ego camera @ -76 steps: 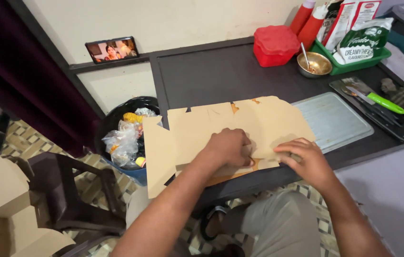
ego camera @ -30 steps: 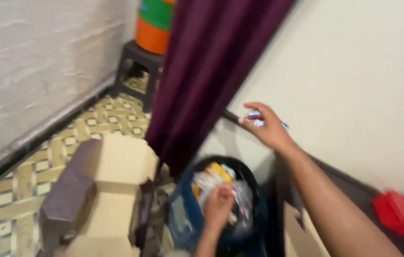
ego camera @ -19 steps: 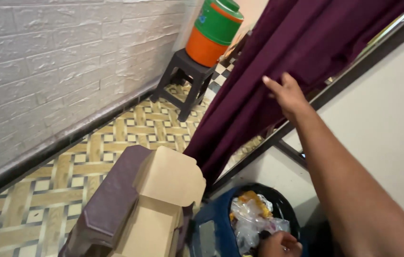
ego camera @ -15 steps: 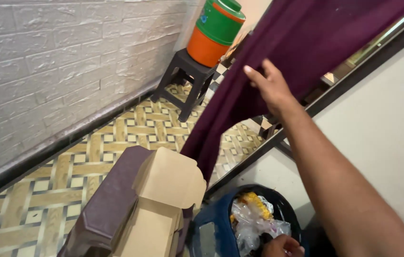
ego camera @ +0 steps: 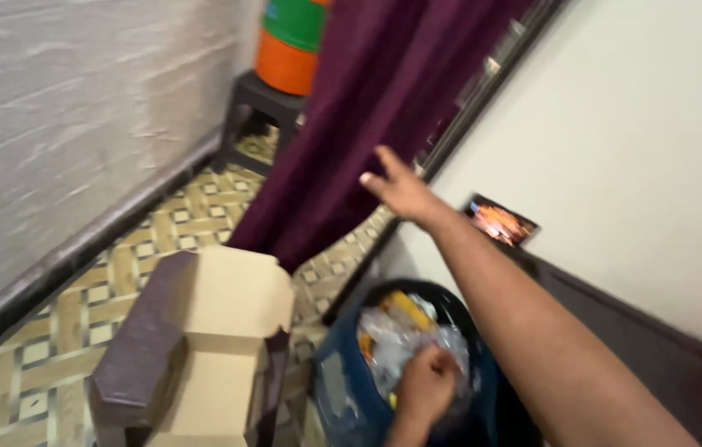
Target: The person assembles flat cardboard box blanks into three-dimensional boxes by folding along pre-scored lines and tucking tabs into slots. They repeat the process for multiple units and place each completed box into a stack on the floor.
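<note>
A person's right hand point(ego camera: 400, 189) reaches out flat, fingers spread and holding nothing, at the edge of a dark purple curtain point(ego camera: 367, 108) that hangs beside a cream wall. Near the bottom of the frame, the left hand point(ego camera: 427, 386) is curled into a loose fist, pressing on crumpled plastic wrappers point(ego camera: 404, 335) inside a blue bin with a black liner point(ego camera: 342, 389); whether it grips any of them cannot be told. To the left, flattened cardboard point(ego camera: 227, 331) lies across a brown plastic chair point(ego camera: 131, 356) on the patterned tile floor point(ego camera: 185, 207). Farther off, an orange and green water cooler point(ego camera: 293, 37) sits on a dark stool point(ego camera: 256, 103). A small photo point(ego camera: 500, 222) rests on a ledge at right.
</note>
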